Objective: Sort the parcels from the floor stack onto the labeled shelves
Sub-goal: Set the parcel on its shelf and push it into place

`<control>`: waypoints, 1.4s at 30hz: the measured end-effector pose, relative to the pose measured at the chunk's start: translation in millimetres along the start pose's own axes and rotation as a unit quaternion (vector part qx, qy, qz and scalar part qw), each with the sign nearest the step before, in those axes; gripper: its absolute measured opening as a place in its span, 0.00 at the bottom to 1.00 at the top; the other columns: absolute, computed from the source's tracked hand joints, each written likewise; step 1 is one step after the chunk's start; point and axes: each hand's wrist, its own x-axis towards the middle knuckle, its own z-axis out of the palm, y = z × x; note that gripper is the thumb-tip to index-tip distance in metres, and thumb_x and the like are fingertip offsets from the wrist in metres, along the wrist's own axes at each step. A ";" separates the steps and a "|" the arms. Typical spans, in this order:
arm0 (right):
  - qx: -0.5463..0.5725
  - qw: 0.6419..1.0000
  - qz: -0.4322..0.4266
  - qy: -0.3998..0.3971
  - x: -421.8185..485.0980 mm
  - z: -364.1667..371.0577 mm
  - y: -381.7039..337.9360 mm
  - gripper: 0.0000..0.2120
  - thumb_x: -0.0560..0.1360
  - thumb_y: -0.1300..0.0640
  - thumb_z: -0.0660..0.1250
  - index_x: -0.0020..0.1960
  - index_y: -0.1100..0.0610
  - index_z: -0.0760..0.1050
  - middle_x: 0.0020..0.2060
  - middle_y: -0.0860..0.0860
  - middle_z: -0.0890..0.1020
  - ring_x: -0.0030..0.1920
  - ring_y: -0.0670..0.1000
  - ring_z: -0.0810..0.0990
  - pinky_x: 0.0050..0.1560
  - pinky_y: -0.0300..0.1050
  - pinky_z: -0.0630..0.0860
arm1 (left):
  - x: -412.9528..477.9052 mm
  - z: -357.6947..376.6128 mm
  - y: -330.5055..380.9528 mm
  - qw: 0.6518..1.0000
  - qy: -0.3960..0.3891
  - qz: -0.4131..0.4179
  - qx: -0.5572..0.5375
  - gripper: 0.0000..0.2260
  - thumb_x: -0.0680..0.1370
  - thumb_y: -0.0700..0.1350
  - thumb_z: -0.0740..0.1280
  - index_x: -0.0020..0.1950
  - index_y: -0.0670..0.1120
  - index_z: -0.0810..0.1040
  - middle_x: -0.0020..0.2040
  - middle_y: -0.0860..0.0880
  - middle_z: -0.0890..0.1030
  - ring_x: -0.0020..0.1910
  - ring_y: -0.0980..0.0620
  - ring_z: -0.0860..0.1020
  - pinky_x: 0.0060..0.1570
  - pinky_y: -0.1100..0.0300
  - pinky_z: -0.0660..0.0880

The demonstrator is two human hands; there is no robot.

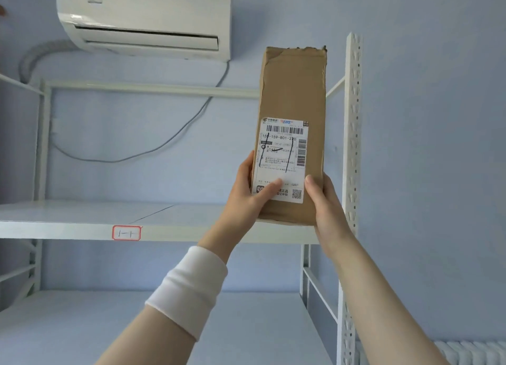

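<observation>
A tall brown cardboard parcel with a white shipping label stands upright at the right end of the upper shelf. My left hand grips its lower left edge, thumb across the label. My right hand holds the lower right edge. The shelf's front lip carries a red-framed tag marked "1-1".
A white perforated upright post stands just right of the parcel. A lower shelf lies beneath. An air conditioner hangs on the blue wall above, with a cable looping down behind the rack. A radiator sits at bottom right.
</observation>
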 end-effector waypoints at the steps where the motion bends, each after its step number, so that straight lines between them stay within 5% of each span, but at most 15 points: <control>1: -0.005 1.000 -0.004 0.002 11.1 1.3 8.5 0.19 0.78 0.51 0.59 0.69 0.50 0.66 0.60 0.47 0.79 0.59 0.47 0.79 0.62 0.48 0.74 | 10.8 -4.2 -10.9 1.000 -0.001 0.004 -0.001 0.27 0.76 0.39 0.67 0.73 0.47 0.61 0.65 0.51 0.75 0.63 0.56 0.75 0.58 0.67 0.74; 5: -0.035 0.999 -0.005 0.005 51.8 -1.2 45.9 0.19 0.78 0.50 0.59 0.69 0.48 0.66 0.59 0.46 0.79 0.58 0.46 0.79 0.60 0.46 0.75 | 47.2 -14.8 -56.5 1.000 -0.008 0.010 -0.008 0.29 0.74 0.43 0.69 0.73 0.48 0.61 0.65 0.52 0.74 0.63 0.57 0.74 0.61 0.62 0.74; 9: -0.055 0.998 0.000 0.005 83.7 -9.5 86.5 0.18 0.78 0.51 0.59 0.68 0.48 0.66 0.58 0.45 0.80 0.56 0.43 0.80 0.53 0.39 0.76 | 73.3 -18.4 -105.4 1.000 -0.012 0.000 -0.021 0.30 0.72 0.45 0.69 0.71 0.50 0.62 0.65 0.54 0.74 0.62 0.60 0.74 0.58 0.68 0.74; 14: -0.069 0.998 0.007 -0.011 120.2 -31.3 136.2 0.20 0.73 0.46 0.62 0.64 0.45 0.68 0.60 0.45 0.79 0.58 0.45 0.79 0.57 0.43 0.76 | 99.2 -12.3 -166.5 1.000 -0.008 -0.008 -0.021 0.31 0.71 0.48 0.68 0.72 0.50 0.62 0.66 0.54 0.74 0.64 0.60 0.74 0.62 0.62 0.72; 21: -0.076 0.996 0.031 -0.038 157.3 -67.4 191.7 0.22 0.71 0.46 0.61 0.64 0.45 0.67 0.58 0.41 0.79 0.53 0.38 0.80 0.45 0.30 0.77 | 127.1 3.5 -233.9 0.999 -0.007 -0.032 -0.013 0.32 0.71 0.47 0.68 0.73 0.49 0.60 0.67 0.53 0.73 0.65 0.59 0.73 0.65 0.58 0.71; 30: -0.168 0.978 0.070 -0.100 197.3 -104.5 240.2 0.23 0.78 0.58 0.62 0.71 0.51 0.60 0.61 0.41 0.75 0.55 0.32 0.75 0.52 0.27 0.74 | 157.7 -1.9 -288.4 0.992 -0.067 -0.081 0.074 0.33 0.75 0.38 0.68 0.75 0.48 0.54 0.69 0.54 0.70 0.66 0.61 0.71 0.65 0.65 0.69; 35: -0.221 0.964 0.097 -0.111 204.2 -115.2 255.4 0.27 0.77 0.60 0.64 0.72 0.53 0.58 0.64 0.44 0.72 0.54 0.31 0.74 0.52 0.28 0.74 | 162.6 -5.6 -310.1 0.982 -0.098 -0.089 0.132 0.37 0.75 0.39 0.69 0.77 0.47 0.50 0.72 0.54 0.67 0.70 0.59 0.67 0.71 0.53 0.65; 42: -0.245 0.952 0.134 -0.125 209.6 -119.9 248.6 0.27 0.72 0.60 0.70 0.67 0.47 0.62 0.53 0.35 0.76 0.51 0.31 0.76 0.51 0.25 0.74 | 170.6 -13.9 -319.0 0.970 -0.126 -0.121 0.170 0.39 0.72 0.48 0.72 0.76 0.49 0.53 0.66 0.57 0.74 0.64 0.59 0.73 0.67 0.53 0.69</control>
